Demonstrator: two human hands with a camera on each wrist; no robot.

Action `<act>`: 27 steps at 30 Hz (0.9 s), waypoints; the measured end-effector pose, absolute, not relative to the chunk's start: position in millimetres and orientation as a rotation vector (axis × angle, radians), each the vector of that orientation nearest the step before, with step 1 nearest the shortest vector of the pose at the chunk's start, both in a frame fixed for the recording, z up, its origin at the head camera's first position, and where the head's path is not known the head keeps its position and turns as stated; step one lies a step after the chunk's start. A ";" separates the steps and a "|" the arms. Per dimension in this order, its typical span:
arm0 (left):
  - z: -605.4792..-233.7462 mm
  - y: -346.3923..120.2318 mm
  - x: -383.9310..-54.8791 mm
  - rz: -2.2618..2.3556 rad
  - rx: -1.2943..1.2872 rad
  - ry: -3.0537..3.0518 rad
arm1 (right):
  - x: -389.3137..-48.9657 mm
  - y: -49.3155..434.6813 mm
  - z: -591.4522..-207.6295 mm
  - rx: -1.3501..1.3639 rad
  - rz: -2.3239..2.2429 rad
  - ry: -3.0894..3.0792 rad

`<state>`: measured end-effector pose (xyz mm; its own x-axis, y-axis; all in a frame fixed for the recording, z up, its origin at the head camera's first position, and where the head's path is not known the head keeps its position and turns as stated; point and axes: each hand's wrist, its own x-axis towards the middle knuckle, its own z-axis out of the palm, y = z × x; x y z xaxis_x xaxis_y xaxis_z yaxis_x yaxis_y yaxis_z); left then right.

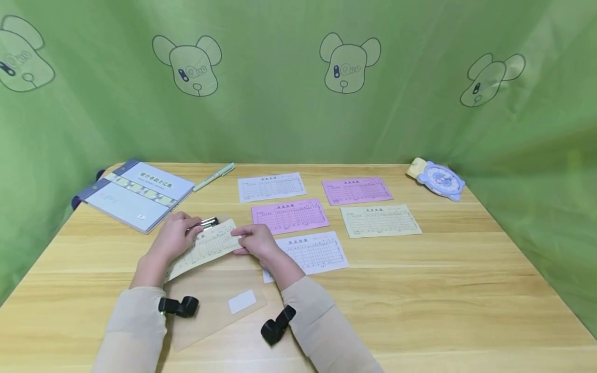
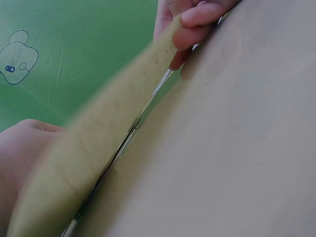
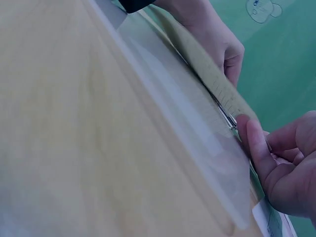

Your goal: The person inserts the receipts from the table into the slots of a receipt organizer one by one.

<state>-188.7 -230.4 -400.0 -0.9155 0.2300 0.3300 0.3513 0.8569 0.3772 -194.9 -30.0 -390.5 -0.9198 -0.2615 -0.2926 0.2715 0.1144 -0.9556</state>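
So R hand (image 1: 258, 242) pinches ylw slip (image 1: 205, 250), L hand (image 1: 172, 238) at clip (image 1: 209, 223).

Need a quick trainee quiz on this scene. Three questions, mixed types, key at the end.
1. How many pink slips lie on the table?
2. In the head view, which lies just right of the notebook?
a) stapler
b) pen
c) cup
3. Which hand pinches the right end of the held yellow slip?

Key:
1. Two.
2. b.
3. The right hand.
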 end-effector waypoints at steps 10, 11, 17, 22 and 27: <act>-399.9 -230.4 -188.5 -0.645 -0.439 -2.739 | -196.9 -32.0 -392.4 0.037 -1.880 2.068; -400.4 -230.5 -188.6 -0.645 -0.436 -2.739 | -197.4 -32.6 -392.6 0.034 -1.873 2.076; -402.0 -230.2 -188.5 -0.645 -0.429 -2.743 | -201.0 -36.0 -392.3 0.005 -1.820 2.126; -402.0 -230.3 -187.7 -0.635 -0.431 -2.752 | -205.2 -38.9 -391.6 0.000 -1.795 2.140; -401.1 -230.3 -187.7 -0.612 -0.429 -2.762 | -209.3 -40.8 -389.7 -0.017 -1.774 2.140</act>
<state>-187.7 -230.3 -401.1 -0.9171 0.2244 0.3295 0.3426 0.8664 0.3634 -209.3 -40.8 -389.7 -0.9351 -0.2352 -0.2649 0.2167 0.2120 -0.9530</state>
